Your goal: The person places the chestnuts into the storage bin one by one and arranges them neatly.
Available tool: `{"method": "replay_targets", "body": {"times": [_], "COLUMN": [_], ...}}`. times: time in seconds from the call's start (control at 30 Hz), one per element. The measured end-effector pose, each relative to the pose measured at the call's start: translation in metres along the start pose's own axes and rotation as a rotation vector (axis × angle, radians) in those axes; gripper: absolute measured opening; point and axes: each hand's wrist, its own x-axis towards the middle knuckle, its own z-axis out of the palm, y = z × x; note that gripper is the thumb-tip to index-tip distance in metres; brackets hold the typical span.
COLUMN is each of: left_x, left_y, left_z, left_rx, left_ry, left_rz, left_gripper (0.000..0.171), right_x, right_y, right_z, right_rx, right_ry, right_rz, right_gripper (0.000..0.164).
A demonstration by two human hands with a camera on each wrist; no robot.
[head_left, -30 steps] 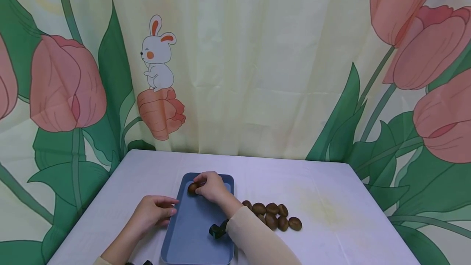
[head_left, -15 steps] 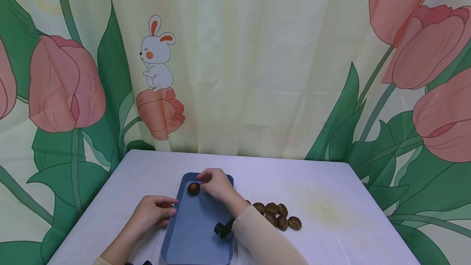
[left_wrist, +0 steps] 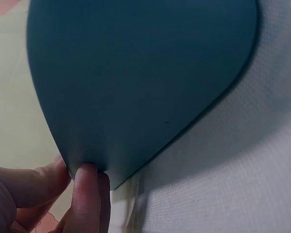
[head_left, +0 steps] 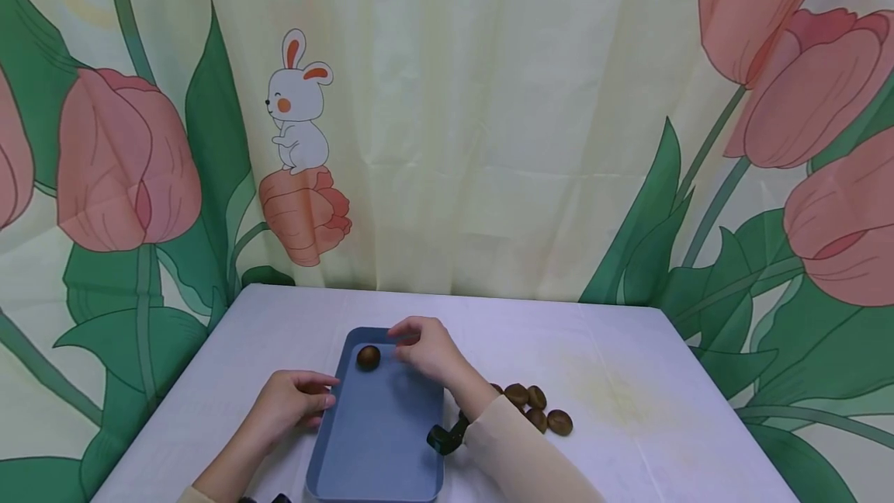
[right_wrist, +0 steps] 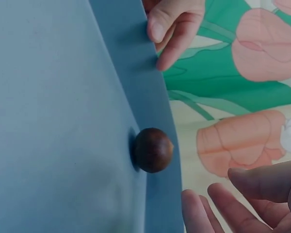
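One glossy brown chestnut [head_left: 368, 358] lies by itself in the far left corner of the blue tray [head_left: 377, 449]. In the right wrist view the same chestnut [right_wrist: 153, 150] sits against the tray's wall. My right hand [head_left: 433, 352] hovers over the tray's far right side, fingers apart from the chestnut and holding nothing. At the tray's left edge, my left hand [head_left: 293, 402] touches the rim with thumb and fingertips. Up close in the left wrist view, its fingers [left_wrist: 87, 194] meet the tray's outer wall [left_wrist: 145, 87].
Several more chestnuts [head_left: 517, 394] are grouped on the white tablecloth [head_left: 615, 363] right of the tray, some hidden behind the right forearm. A dark wrist device [head_left: 447, 437] hangs under that forearm. A curtain with tulips and a rabbit [head_left: 302, 115] closes off the back.
My right hand has let go of the chestnut and drawn away to the right. The chestnut stays in the tray's far left corner. The left hand has not visibly moved.
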Motion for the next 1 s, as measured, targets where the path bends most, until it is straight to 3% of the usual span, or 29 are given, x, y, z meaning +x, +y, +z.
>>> {"method": "replay_targets", "body": {"times": [0.5, 0.77, 1.0], "left_x": [0.001, 0.000, 0.000], "left_y": [0.000, -0.002, -0.002], "left_z": [-0.001, 0.000, 0.000], "left_rx": [0.000, -0.004, -0.011], "left_ry": [-0.008, -0.003, -0.005], "left_rz": [-0.005, -0.004, 0.000], "left_gripper": [0.027, 0.026, 0.026], "right_x": [-0.040, -0.071, -0.096], "right_y": [-0.005, 0.001, 0.010], "right_z": [-0.025, -0.050, -0.074], "right_rx": [0.022, -0.002, 0.013], "right_ry": [-0.006, -0.015, 0.033], "right_rz": [-0.011, -0.007, 0.052], "right_gripper": [0.025, 0.026, 0.030]}}
